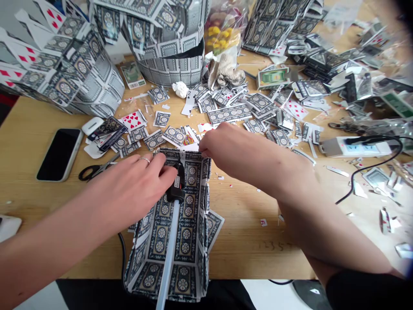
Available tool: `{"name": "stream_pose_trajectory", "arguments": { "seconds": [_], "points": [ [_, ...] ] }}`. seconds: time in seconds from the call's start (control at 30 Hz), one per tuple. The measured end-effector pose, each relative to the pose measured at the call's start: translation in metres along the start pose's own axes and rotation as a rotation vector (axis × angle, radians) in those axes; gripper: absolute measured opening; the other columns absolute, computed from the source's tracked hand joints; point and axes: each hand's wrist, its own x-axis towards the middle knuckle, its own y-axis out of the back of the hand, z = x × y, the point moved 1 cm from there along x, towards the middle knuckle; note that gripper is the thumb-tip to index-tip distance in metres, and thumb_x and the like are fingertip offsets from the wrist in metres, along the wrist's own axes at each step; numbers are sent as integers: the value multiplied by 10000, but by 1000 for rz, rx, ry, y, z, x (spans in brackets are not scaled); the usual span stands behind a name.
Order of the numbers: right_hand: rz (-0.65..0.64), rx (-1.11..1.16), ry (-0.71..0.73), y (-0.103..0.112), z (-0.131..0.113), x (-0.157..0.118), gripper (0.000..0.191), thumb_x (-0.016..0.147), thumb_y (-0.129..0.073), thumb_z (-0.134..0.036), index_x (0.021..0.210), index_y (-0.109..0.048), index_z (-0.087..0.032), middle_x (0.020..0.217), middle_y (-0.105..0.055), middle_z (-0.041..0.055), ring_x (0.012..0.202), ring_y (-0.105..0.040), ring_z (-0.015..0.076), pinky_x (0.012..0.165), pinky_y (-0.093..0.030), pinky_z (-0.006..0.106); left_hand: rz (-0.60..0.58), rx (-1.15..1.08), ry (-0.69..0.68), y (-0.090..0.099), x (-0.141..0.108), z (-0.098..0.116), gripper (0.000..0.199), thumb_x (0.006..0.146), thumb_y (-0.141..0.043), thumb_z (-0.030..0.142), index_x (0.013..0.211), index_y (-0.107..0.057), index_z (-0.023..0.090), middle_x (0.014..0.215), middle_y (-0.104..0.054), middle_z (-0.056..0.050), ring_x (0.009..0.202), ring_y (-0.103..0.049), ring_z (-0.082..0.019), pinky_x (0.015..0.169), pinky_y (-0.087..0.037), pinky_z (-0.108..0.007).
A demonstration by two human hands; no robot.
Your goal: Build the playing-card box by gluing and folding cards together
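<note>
A long open box made of folded playing cards (159, 245) lies at the table's front edge, its patterned backs facing inward. My left hand (145, 181) is closed at the box's far left, thumb against a black glue gun (177, 187); its handle is hidden under the hand. A pale glue stick (170, 249) runs from the gun back over the box toward me. At the far right corner, my right hand (219, 144) is closed, fingertips pinching the box's rim. A white card piece (190, 147) shows along the far rim between the hands.
Cut cards (229, 114) litter the table beyond the box. Scissors (97, 168) and a phone (60, 155) lie left. Large card-built containers (171, 64) stand behind. A power strip (356, 147) with a black cord sits right. One loose card (214, 226) pokes out beside the box.
</note>
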Motion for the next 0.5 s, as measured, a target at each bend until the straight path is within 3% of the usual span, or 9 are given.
{"name": "stream_pose_trajectory", "arguments": {
  "seconds": [0.27, 0.5],
  "points": [
    [38, -11, -2, 0, -1, -2, 347, 934, -493, 32, 1053, -760, -155, 912, -721, 81, 865, -647, 198, 727, -388, 295, 17, -27, -6, 0, 1, -1, 282, 891, -478, -10, 961, -659, 196, 881, -618, -80, 702, -599, -258, 663, -440, -378],
    [27, -25, -8, 1, -2, 0, 348, 899, -524, 35, 1055, -764, -163, 854, -707, 62, 845, -636, 202, 729, -387, 301, -74, 68, 34, 9, -3, -1, 312, 860, -471, -57, 924, -653, 187, 871, -631, -96, 638, -623, -253, 635, -492, -393]
  ]
}}
